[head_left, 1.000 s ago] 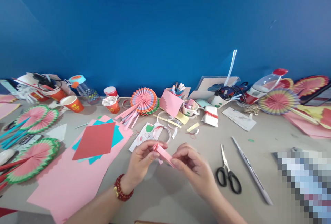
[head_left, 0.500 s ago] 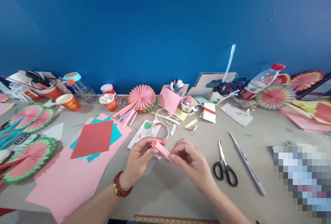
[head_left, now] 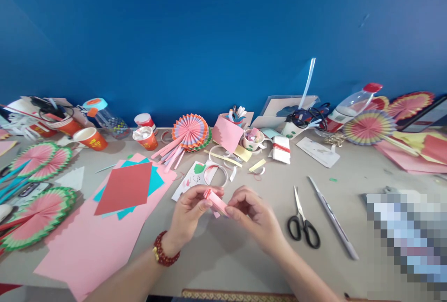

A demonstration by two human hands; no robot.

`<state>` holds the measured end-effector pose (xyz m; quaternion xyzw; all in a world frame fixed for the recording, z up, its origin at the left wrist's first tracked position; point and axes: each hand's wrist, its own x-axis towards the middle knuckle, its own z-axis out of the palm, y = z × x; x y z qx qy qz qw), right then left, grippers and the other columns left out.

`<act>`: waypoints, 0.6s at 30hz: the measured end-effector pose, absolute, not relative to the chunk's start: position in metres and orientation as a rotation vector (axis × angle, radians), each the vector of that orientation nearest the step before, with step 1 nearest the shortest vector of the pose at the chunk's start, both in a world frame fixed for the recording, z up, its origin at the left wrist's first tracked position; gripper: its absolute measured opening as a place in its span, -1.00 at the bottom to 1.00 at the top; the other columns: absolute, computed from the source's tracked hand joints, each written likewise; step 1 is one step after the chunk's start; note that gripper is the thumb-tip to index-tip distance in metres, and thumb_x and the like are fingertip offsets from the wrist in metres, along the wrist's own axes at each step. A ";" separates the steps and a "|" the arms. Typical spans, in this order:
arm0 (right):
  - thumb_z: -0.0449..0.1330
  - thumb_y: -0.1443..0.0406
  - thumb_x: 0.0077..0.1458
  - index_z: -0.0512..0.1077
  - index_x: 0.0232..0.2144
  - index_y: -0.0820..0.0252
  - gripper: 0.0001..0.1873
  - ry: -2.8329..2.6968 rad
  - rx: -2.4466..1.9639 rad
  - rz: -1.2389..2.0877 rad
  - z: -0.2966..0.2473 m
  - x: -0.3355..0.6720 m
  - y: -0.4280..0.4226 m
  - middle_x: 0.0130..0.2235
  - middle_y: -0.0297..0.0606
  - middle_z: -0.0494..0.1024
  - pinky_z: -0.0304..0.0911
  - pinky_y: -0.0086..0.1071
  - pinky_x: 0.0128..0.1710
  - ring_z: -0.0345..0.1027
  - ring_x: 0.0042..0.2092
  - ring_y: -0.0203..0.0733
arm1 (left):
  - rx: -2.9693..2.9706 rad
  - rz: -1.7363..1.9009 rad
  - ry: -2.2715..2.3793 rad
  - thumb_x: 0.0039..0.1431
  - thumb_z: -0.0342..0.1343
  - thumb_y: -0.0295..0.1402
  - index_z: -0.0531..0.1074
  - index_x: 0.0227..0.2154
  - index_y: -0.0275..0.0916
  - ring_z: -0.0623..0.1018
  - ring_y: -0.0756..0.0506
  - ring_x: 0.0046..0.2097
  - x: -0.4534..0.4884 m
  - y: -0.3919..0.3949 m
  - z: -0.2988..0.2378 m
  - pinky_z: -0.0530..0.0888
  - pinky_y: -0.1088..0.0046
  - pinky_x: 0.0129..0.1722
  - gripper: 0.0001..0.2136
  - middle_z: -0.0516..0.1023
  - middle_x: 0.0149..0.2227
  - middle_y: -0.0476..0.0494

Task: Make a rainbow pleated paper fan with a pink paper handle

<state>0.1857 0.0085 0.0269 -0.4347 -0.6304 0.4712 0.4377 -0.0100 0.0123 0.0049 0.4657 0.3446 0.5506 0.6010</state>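
Observation:
A narrow folded strip of pink paper point(head_left: 217, 203), with red showing at its left end, is held above the table between both hands. My left hand point(head_left: 192, 209) pinches the left end between thumb and fingers; a dark red bead bracelet point(head_left: 165, 249) circles that wrist. At the strip's right end, the thumb and fingers of my right hand point(head_left: 256, 216) are closed on it. Just beyond the hands lie a ring of white tape point(head_left: 223, 176) and a marked white paper point(head_left: 188, 182). Black-handled scissors point(head_left: 301, 223) rest to the right of my right hand.
Pink sheets point(head_left: 94, 251) with a red square point(head_left: 127, 188) on top lie at left. Pleated paper fans point(head_left: 44, 220) are at far left, and another fan point(head_left: 190, 132) is at the back. A grey pen-like cutter point(head_left: 333, 218) lies right of the scissors. Cups and bottles line the blue wall point(head_left: 223, 36).
Hardly anything differs. The right fingers and the strip's right end have shifted slightly to the left, and the whole view has moved a little.

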 end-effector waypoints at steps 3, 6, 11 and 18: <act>0.28 0.11 0.18 0.46 -0.39 0.14 -0.76 -1.551 -1.079 1.206 0.025 0.184 0.009 -0.35 -0.30 0.43 0.19 -0.41 -0.43 0.29 -0.40 -0.28 | 1.051 1.286 0.789 0.20 0.28 -0.24 0.61 -0.17 -0.18 0.61 -0.25 -0.02 -0.008 0.011 0.006 0.58 0.25 -0.12 -0.81 0.65 -0.07 -0.25; 0.28 0.08 0.18 0.43 -0.38 0.14 -0.73 -1.503 -1.071 1.292 0.021 0.182 0.010 -0.35 -0.31 0.43 0.20 -0.41 -0.44 0.30 -0.42 -0.29 | 0.994 1.287 0.775 0.17 0.31 -0.22 0.61 -0.20 -0.18 0.59 -0.25 0.02 -0.005 0.011 0.009 0.55 0.22 -0.04 -0.81 0.67 -0.14 -0.22; 0.25 0.05 0.20 0.37 -0.34 0.13 -0.70 -1.478 -1.090 1.355 0.012 0.177 0.010 -0.39 -0.35 0.45 0.22 -0.40 -0.45 0.33 -0.44 -0.28 | 0.855 1.289 0.739 0.15 0.32 -0.19 0.59 -0.22 -0.14 0.61 -0.25 -0.01 0.000 0.010 0.007 0.55 0.17 -0.05 -0.80 0.67 -0.16 -0.17; 0.19 0.10 0.26 0.37 -0.29 0.10 -0.79 -1.629 -1.214 1.031 0.012 0.168 0.005 -0.35 -0.34 0.39 0.19 -0.39 -0.43 0.23 -0.42 -0.27 | 0.757 1.281 0.673 0.28 0.19 -0.16 0.54 -0.11 -0.13 0.54 -0.20 0.12 0.007 0.004 0.004 0.43 0.18 0.15 -0.78 0.60 0.03 -0.17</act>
